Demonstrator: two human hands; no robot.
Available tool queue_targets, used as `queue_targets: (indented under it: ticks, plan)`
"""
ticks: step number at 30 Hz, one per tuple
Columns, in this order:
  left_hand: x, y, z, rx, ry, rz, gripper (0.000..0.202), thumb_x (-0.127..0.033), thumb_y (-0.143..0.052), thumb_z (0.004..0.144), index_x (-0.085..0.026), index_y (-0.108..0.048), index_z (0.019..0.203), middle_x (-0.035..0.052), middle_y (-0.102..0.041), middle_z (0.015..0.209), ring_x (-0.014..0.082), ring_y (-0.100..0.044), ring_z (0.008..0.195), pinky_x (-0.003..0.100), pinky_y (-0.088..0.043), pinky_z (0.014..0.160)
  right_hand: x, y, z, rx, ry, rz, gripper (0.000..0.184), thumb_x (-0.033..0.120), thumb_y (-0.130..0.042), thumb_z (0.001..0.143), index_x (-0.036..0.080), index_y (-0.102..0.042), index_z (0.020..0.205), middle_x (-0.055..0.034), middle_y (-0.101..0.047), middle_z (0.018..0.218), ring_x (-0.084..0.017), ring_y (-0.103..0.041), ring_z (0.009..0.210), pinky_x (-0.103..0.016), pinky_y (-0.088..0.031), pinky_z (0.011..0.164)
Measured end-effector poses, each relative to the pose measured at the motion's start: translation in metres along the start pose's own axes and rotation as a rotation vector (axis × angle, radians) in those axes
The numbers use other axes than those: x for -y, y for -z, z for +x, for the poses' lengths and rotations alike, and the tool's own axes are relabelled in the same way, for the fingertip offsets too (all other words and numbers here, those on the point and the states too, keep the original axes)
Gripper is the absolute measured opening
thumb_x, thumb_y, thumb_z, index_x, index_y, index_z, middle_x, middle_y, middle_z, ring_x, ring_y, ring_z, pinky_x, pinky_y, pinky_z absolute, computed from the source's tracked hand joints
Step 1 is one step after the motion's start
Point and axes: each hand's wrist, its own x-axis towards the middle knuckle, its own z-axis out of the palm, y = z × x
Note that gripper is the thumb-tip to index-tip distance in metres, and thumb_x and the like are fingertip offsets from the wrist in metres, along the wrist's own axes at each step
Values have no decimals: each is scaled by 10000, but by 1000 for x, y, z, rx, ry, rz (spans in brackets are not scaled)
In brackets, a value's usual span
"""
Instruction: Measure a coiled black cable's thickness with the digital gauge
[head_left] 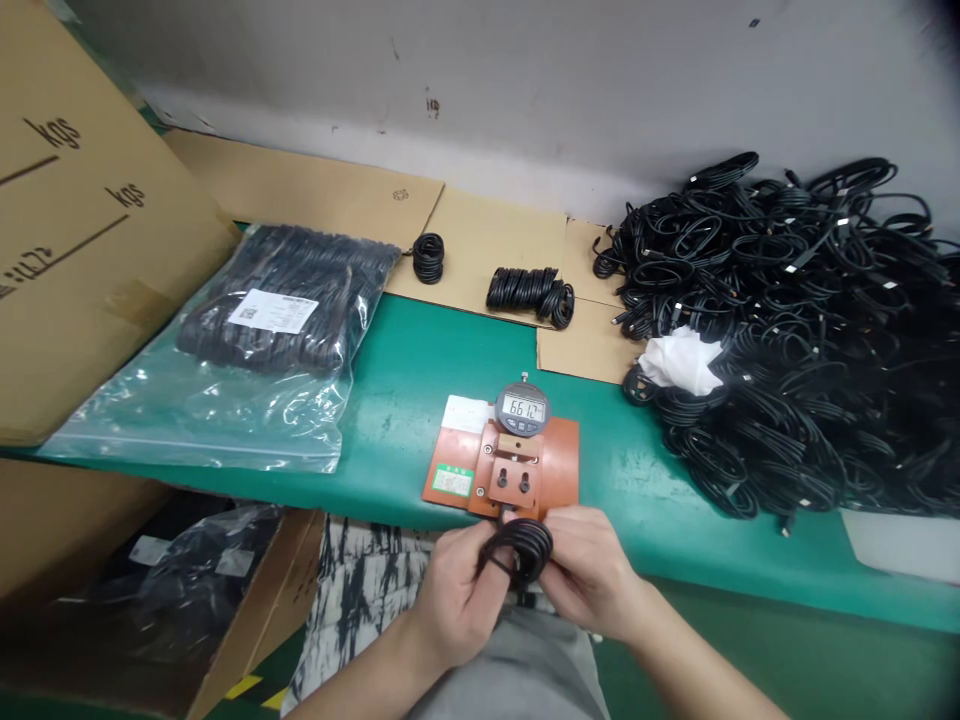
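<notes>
My left hand [456, 588] and my right hand [586, 568] both grip one small coiled black cable [519, 546] just below the table's front edge. One end of the cable reaches up into the slot of an orange test fixture [559, 462] on the green table [405, 370]. A round digital gauge [523, 409] on the fixture shows digits on its display. A green label [453, 481] sits on the fixture's left side.
A large heap of loose black cables [795, 330] with a white cloth [681, 360] fills the right. Coiled cable bundles [531, 292] and one small coil [428, 257] lie on cardboard at the back. A clear bag of cables [262, 330] and brown cartons [82, 220] stand left.
</notes>
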Motion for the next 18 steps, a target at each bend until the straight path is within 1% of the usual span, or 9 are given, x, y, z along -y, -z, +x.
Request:
queue_targets:
  ticks: [5,11,18]
  plan:
    - [-1,0,1,3,-2,-25,252,-214,-402,963,-184,-493,730,-17,-478,603,116,-473,523,235,-343,510,-2,-1,-3,12,-14,11,226,69,-436,901,198,-450,716,24,-422,561,-127,-296,504,-287,-214,503]
    - [-3,-1,1,-3,-3,-23,255,-209,-407,963,-185,-485,722,-24,-468,595,112,-464,518,233,-344,513,-3,-2,-2,7,-5,16,230,61,-433,889,203,-422,710,32,-395,561,-128,-272,509,-287,-202,506]
    - [-2,0,2,7,11,-32,260,-216,-403,969,-175,-504,733,-14,-492,613,115,-478,542,233,-358,536,-4,-1,-5,16,-29,28,216,60,-439,881,199,-443,716,28,-397,574,-128,-281,519,-288,-215,510]
